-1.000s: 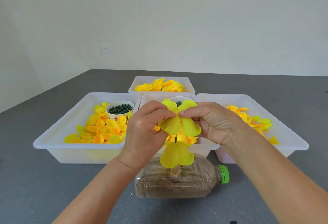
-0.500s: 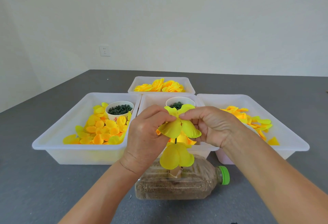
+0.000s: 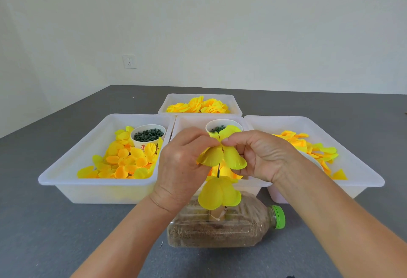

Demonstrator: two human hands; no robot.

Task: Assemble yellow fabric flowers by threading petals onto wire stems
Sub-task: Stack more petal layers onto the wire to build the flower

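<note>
Both hands are up over the sand-filled bottle (image 3: 220, 229), which lies on its side on the bench (image 3: 44, 233) with its green cap pointing to the person's right. A thin dark wire stem (image 3: 218, 170) rises straight out of the bottle. A first cluster of yellow petals (image 3: 219, 195) already sits low on it, just above the bottle. Higher up the stem, the left hand (image 3: 182, 167) and the right hand (image 3: 262, 156) meet fingertip to fingertip, each pinched narrow on the upper petal layer (image 3: 222, 156), whose lobes droop to either side of the wire.

It looks to me like the threading step for this second layer: the petals are on the wire but well apart from the cluster below. The next move, I would judge, calls for sliding them down the stem while keeping the hole centred, so the fabric does not tear or bunch, and the wire does not bend.

Behind the bottle stand four white trays: the left tray (image 3: 66, 174) with loose petals and a cup of green pieces (image 3: 148, 135), the middle one mostly hidden by the hands, the right one with more petals, and the far tray (image 3: 167, 103) with finished flowers (image 3: 204, 106).
</note>
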